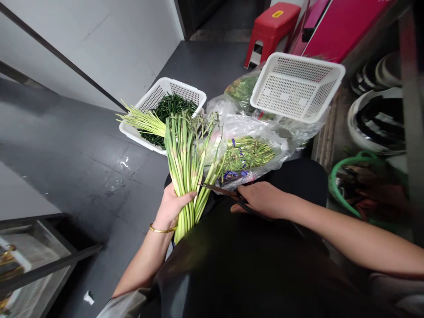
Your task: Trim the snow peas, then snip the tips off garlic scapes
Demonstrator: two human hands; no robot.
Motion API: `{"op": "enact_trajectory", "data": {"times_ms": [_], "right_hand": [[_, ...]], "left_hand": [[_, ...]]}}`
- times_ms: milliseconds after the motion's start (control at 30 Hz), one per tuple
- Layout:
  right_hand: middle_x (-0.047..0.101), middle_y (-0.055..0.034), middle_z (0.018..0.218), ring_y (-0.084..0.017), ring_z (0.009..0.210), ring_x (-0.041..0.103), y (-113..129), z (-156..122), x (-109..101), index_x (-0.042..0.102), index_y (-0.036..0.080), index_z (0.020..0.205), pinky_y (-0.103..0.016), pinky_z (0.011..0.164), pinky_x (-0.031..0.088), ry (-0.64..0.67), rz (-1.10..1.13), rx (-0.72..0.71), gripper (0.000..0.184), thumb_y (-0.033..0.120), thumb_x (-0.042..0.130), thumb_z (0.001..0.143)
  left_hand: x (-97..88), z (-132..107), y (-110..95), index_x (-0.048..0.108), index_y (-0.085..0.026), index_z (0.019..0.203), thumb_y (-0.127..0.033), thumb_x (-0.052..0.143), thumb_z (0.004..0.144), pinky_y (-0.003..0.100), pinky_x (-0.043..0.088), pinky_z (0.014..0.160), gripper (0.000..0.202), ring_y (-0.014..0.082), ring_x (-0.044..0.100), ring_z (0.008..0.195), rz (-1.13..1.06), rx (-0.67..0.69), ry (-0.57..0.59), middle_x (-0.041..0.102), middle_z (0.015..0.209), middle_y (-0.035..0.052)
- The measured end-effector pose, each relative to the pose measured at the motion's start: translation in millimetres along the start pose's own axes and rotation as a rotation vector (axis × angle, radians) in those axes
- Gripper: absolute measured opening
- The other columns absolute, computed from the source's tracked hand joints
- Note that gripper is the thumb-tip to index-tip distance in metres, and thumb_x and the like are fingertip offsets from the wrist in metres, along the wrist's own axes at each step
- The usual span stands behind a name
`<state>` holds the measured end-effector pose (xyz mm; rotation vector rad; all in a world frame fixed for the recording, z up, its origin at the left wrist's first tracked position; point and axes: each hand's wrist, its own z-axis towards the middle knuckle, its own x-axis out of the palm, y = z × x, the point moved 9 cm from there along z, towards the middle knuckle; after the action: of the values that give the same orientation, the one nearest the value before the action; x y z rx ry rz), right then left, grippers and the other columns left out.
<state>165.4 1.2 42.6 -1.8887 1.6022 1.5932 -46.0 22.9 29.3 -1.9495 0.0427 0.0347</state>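
Note:
My left hand is wrapped round a bunch of garlic scapes, pale green stalks with thin, partly withered tips pointing away from me. In my right hand is a pair of dark scissors, its handles mostly hidden by my fingers. The scissor tips reach the stalks just above my left thumb; whether a stalk lies between the blades, I cannot tell. Beyond the bunch, a clear plastic bag holds more thin stalks tied with blue bands.
A white basket on the floor holds dark green chillies and trimmed stalks. An empty white basket rests tilted on the bags. Behind is a red stool. A green basket and buckets stand right; a metal rack stands left.

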Motion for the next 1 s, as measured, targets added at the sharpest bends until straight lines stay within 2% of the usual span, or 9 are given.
{"op": "enact_trajectory", "data": {"times_ms": [200, 367, 500, 600, 700, 833, 1000], "right_hand": [[0.069, -0.0130, 0.079, -0.030, 0.080, 0.067, -4.6, -4.6, 4.4, 0.062, 0.015, 0.088, -0.032, 0.064, 0.045, 0.058, 0.000, 0.038, 0.058, 0.069, 0.041, 0.083], [0.070, -0.0115, 0.078, -0.028, 0.076, 0.068, -15.8, -16.9, 16.0, 0.060, 0.016, 0.084, -0.029, 0.058, 0.041, 0.116, -0.003, 0.096, 0.052, 0.065, 0.042, 0.085], [0.070, -0.0109, 0.078, -0.027, 0.074, 0.069, -21.9, -18.9, 19.5, 0.060, 0.017, 0.082, -0.027, 0.057, 0.039, 0.049, 0.041, 0.117, 0.045, 0.058, 0.041, 0.089], [0.070, -0.0093, 0.078, -0.025, 0.073, 0.068, -20.2, -18.1, 7.3, 0.059, 0.018, 0.083, -0.027, 0.057, 0.039, -0.025, 0.106, 0.105, 0.038, 0.051, 0.042, 0.091], [0.070, -0.0105, 0.083, -0.026, 0.079, 0.068, -16.1, -12.9, -11.1, 0.058, 0.017, 0.089, -0.028, 0.061, 0.041, -0.056, 0.071, 0.089, 0.036, 0.050, 0.044, 0.090], [0.070, -0.0133, 0.088, -0.028, 0.083, 0.068, -21.4, 0.9, -30.7, 0.057, 0.016, 0.093, -0.030, 0.064, 0.042, -0.079, -0.016, 0.138, 0.044, 0.056, 0.037, 0.092], [0.070, -0.0138, 0.083, -0.028, 0.080, 0.068, -26.7, 10.7, -42.0, 0.058, 0.016, 0.087, -0.030, 0.063, 0.042, -0.102, -0.088, 0.119, 0.055, 0.064, 0.031, 0.090]], "left_hand": [[-3.8, -2.4, 2.1, 0.067, -0.011, 0.083, -0.016, 0.079, 0.056, 0.030, 0.055, 0.060, 0.030, 0.0174, 0.065, 0.059, -0.081, -0.069, -0.045, 0.070, 0.071, 0.0041], [-9.8, -2.0, 5.8, 0.066, -0.010, 0.078, -0.014, 0.078, 0.057, 0.030, 0.056, 0.060, 0.024, 0.0171, 0.065, 0.059, -0.178, -0.098, -0.055, 0.070, 0.071, 0.0059], [-10.5, -2.3, 5.0, 0.066, -0.010, 0.077, -0.013, 0.078, 0.057, 0.029, 0.055, 0.059, 0.023, 0.0168, 0.065, 0.058, -0.164, -0.085, -0.048, 0.070, 0.069, 0.0056], [-7.9, -3.6, 2.5, 0.066, -0.010, 0.078, -0.014, 0.079, 0.058, 0.031, 0.056, 0.062, 0.024, 0.0178, 0.066, 0.059, -0.151, -0.074, -0.037, 0.070, 0.071, 0.0059], [-5.3, -5.8, -0.4, 0.065, -0.010, 0.078, -0.014, 0.078, 0.058, 0.032, 0.056, 0.063, 0.025, 0.0196, 0.067, 0.061, -0.136, -0.075, -0.034, 0.070, 0.071, 0.0063], [-0.9, -8.0, -2.5, 0.065, -0.011, 0.078, -0.015, 0.078, 0.058, 0.032, 0.056, 0.061, 0.024, 0.0197, 0.067, 0.061, -0.133, -0.075, -0.010, 0.070, 0.069, 0.0057], [3.9, -7.8, -1.0, 0.066, -0.011, 0.087, -0.015, 0.077, 0.058, 0.034, 0.057, 0.063, 0.031, 0.0212, 0.068, 0.063, -0.123, -0.073, 0.034, 0.071, 0.072, 0.0064]]}}
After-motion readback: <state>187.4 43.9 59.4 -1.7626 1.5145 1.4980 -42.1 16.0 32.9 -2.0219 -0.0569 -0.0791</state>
